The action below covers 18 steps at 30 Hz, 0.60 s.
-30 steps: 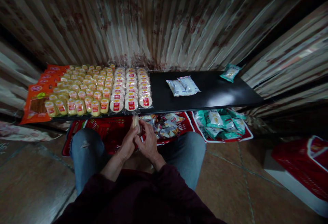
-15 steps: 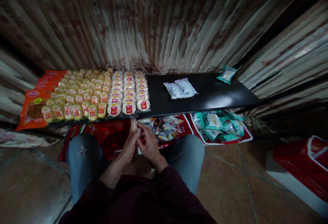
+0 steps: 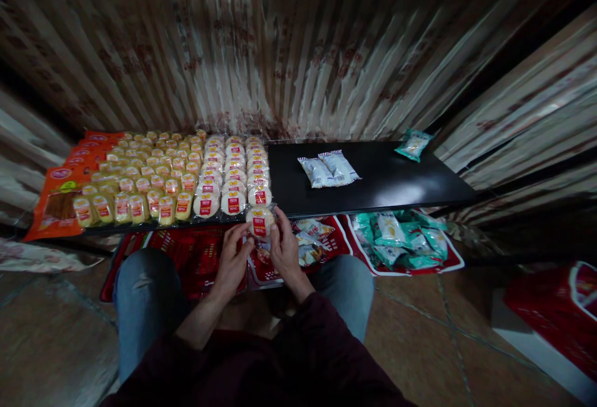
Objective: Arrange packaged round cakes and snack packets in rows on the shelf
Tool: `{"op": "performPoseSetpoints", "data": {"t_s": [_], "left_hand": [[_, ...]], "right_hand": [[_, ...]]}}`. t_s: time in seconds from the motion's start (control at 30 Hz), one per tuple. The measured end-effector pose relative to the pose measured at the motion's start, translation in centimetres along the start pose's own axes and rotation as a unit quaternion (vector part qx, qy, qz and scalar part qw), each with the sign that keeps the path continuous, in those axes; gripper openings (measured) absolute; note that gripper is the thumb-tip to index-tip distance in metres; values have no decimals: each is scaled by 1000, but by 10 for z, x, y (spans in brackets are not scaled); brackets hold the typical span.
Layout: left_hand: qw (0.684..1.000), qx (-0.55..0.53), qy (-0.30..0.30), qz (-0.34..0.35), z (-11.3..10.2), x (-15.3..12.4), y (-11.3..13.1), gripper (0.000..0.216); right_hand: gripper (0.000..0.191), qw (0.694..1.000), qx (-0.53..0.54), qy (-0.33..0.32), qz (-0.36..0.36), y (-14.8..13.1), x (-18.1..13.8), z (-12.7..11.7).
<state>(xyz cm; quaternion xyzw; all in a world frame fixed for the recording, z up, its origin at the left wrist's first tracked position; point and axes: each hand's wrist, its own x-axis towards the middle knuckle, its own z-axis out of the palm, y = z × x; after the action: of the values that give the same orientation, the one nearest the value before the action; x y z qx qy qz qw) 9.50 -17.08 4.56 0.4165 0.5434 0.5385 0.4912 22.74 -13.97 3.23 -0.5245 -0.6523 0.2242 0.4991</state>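
Observation:
Between both hands I hold a round wrapped rice cracker (image 3: 259, 223) with a red label, face toward me, just off the front edge of the black shelf (image 3: 298, 203). My left hand (image 3: 234, 254) grips its left side with fingers and thumb; my right hand (image 3: 284, 246) pinches its right side. Directly behind it are rows of matching round packs (image 3: 232, 202), standing on edge and leaning one behind another. To their left stand rows of small yellow wrapped cakes (image 3: 138, 208).
Orange packets (image 3: 60, 189) overlap at the shelf's left end. Two white-blue packets (image 3: 330, 169) and one green packet (image 3: 413, 145) lie farther right. Below are red baskets (image 3: 191, 248), one holding brown-and-white packets (image 3: 311, 239), another green packets (image 3: 410, 239). A pleated curtain (image 3: 280, 53) hangs behind.
The wrapped cracker has moved up and right from near my lap to the shelf's front edge, turned so its label faces me. My hands have spread to its two sides.

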Motion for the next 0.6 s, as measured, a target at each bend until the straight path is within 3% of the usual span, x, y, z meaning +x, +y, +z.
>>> {"op": "performPoseSetpoints", "data": {"t_s": [0.6], "left_hand": [[995,53,67,46,12,7,-13,31]], "right_hand": [[51,998,18,-55,23,26,7,1]]}}
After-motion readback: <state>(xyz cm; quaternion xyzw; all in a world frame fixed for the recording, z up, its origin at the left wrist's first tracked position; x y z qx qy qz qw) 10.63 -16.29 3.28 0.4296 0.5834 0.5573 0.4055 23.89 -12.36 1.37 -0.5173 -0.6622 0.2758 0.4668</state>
